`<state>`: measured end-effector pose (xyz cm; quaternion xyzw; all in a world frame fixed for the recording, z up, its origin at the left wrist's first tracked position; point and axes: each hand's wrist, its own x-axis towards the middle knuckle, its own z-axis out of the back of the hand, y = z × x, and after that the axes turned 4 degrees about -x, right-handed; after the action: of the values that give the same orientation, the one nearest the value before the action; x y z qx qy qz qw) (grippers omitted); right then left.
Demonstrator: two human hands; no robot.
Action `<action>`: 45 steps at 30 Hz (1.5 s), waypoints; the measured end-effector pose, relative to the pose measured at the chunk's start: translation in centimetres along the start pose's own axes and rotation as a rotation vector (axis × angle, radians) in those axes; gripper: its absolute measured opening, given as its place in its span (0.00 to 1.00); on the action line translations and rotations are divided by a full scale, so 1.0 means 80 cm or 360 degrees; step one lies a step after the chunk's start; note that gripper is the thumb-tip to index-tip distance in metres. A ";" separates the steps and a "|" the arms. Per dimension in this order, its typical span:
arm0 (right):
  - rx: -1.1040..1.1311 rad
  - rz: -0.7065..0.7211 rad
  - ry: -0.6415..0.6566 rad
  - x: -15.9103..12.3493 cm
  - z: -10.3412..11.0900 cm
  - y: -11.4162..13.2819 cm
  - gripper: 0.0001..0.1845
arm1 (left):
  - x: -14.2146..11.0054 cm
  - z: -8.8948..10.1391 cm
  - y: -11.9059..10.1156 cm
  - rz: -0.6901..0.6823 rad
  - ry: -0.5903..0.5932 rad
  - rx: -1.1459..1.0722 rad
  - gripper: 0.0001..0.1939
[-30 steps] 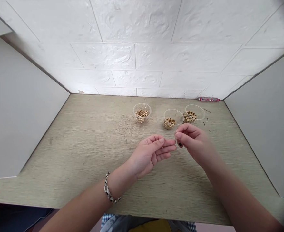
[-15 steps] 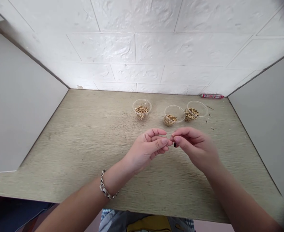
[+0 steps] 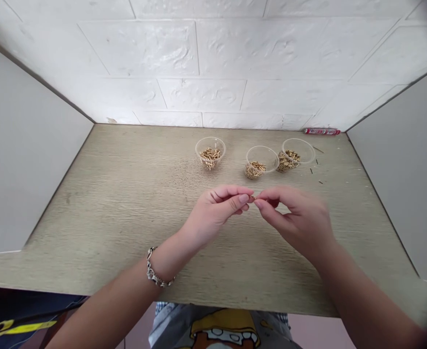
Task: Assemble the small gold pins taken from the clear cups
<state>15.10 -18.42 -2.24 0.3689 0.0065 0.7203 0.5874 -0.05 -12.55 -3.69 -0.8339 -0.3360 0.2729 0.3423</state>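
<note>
Fingertips [image 3: 244, 198] of both hands meet above a pale wood-grain tabletop [image 3: 126, 218], and that meeting spot serves as the clock's centre. The left hand [image 3: 208, 213] reaches in from 8 o'clock, its thumb pressed toward the forefinger in a closed pinch, the other fingers curled loosely beneath. The right hand [image 3: 296, 218] reaches in from 4 o'clock, thumb and forefinger likewise pinched together at the tips. Both have hold of a tiny gold-coloured metal piece [image 3: 252, 197] at the centre; it is too small to tell whether it is one part or two.

At 11 o'clock stands a clear plastic cup [image 3: 211, 142] with a heap of short gold-coloured metal pins [image 3: 209, 155]. Near the hands, at 12, is a second cup [image 3: 266, 156], and just beside that, between 1 and 2, a third cup [image 3: 302, 150]; each bears a similar heap. Thin dark slivers [image 3: 311, 170] lie loose at 2 o'clock. Farther out, between 1 and 2, a slim red patterned tube [image 3: 321, 131] lies along the foot of the white brick-patterned wall [image 3: 220, 48]. A silver chain bracelet [image 3: 150, 271] circles the left wrist, toward 8.
</note>
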 end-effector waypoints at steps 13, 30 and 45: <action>-0.0221 -0.0031 -0.0023 -0.008 -0.007 0.000 0.08 | 0.004 0.004 -0.003 -0.0309 0.0021 0.0641 0.04; 0.0093 -0.0117 -0.0118 -0.006 -0.032 0.002 0.09 | 0.000 0.008 -0.009 -0.0897 0.0000 0.1222 0.09; -0.0097 0.0082 -0.0141 -0.016 -0.027 -0.001 0.05 | 0.000 0.002 0.006 0.0053 -0.0116 -0.0027 0.08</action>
<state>14.03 -18.52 -4.53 0.3825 -0.0508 0.7179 0.5794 0.07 -12.75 -4.15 -0.8318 -0.3367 0.3059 0.3182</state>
